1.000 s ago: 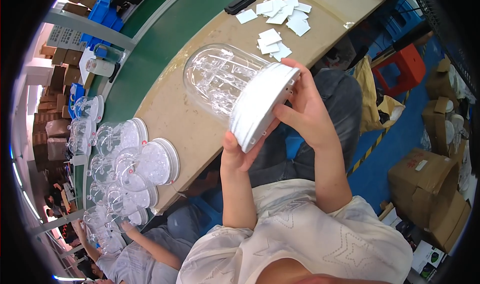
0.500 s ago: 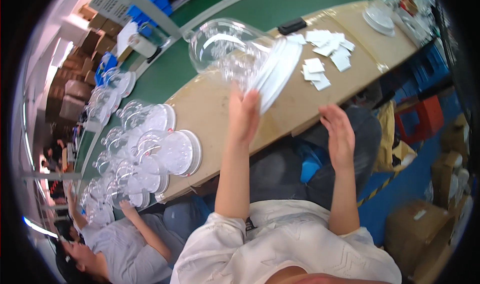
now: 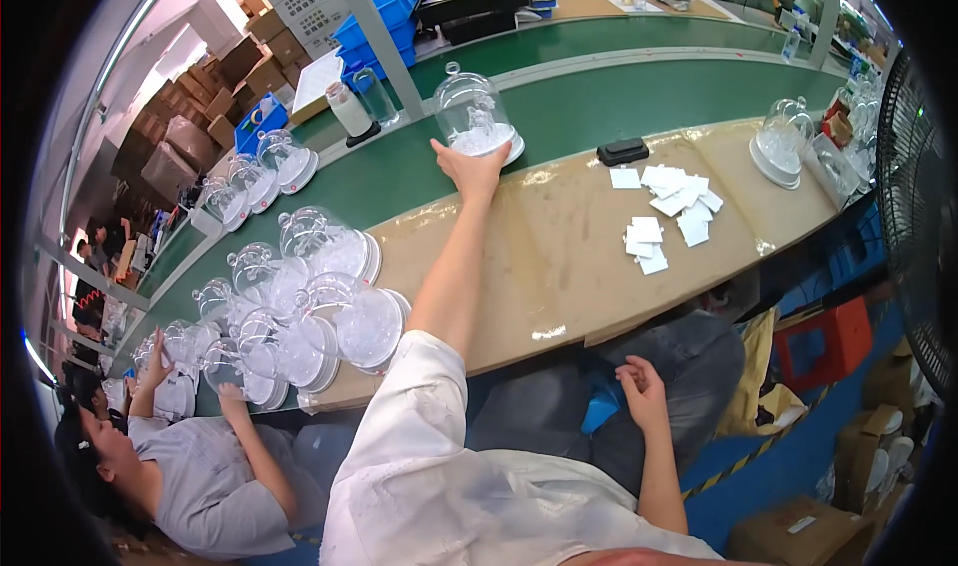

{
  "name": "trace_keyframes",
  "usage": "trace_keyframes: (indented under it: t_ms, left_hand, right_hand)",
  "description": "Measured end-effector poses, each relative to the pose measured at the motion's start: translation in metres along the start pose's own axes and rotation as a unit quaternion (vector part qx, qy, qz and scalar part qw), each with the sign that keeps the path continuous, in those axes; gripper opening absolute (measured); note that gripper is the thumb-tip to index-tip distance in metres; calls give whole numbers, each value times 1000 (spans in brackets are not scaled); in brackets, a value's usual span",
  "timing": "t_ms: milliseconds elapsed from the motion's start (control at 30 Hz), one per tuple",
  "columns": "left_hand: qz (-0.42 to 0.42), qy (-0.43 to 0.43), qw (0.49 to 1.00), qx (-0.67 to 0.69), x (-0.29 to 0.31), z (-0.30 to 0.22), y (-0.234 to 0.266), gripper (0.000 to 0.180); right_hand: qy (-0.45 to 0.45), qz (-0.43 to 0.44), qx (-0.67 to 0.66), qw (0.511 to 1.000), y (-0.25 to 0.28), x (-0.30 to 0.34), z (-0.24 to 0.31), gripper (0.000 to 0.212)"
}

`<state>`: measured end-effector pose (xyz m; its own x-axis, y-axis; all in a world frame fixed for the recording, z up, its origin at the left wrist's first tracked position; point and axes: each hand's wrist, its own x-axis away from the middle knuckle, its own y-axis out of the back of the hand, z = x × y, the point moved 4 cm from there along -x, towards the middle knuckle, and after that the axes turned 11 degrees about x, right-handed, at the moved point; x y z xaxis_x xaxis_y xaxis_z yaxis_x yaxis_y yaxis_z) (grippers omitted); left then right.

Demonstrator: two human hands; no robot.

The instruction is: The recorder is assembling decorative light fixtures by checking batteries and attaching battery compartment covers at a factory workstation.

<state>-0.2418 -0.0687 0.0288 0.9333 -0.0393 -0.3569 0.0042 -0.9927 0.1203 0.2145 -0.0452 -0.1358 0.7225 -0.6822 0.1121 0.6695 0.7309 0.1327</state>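
A clear glass dome [image 3: 467, 102] with a knob on top stands upright on its round white base, at the near edge of the green belt beyond the table. My left hand [image 3: 471, 172] reaches far out and grips the near side of that base, thumb to the left. Whitish contents show low inside the dome; I cannot make them out. My right hand [image 3: 644, 391] hovers over my lap, holding nothing, its fingers loosely bent and apart. Several small white square cards [image 3: 682, 192] lie loose on the brown table, right of my left arm.
Many glass domes [image 3: 364, 326] crowd the table's left end, before a co-worker [image 3: 215, 486]. More domes [image 3: 289, 160] sit on the green belt [image 3: 569, 102]. A black object [image 3: 623, 152] lies by the cards. Another dome [image 3: 781, 145] and a fan [image 3: 913, 217] are at right.
My left hand has carried the dome away from me and turned it from tilted to upright at the belt's edge. My right hand has dropped lower, toward my lap.
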Motion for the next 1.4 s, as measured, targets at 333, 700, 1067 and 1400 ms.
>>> trace_keyframes:
  t_ms: [333, 700, 1067, 1400]
  left_hand:
    - [63, -49, 996, -50, -14, 23, -16, 137]
    - [22, -17, 987, -161, 5, -11, -29, 120]
    - [436, -142, 843, 282, 197, -111, -57, 27]
    - [538, -87, 768, 336, 248, -88, -72, 14]
  right_hand:
    - [-23, 6, 53, 998, -3, -3, 2, 31]
    - [-38, 26, 86, 995, -4, -9, -10, 29]
    - [-71, 402, 446, 796, -63, -49, -42, 51]
    - [-159, 287, 392, 859, -44, -73, -80, 46]
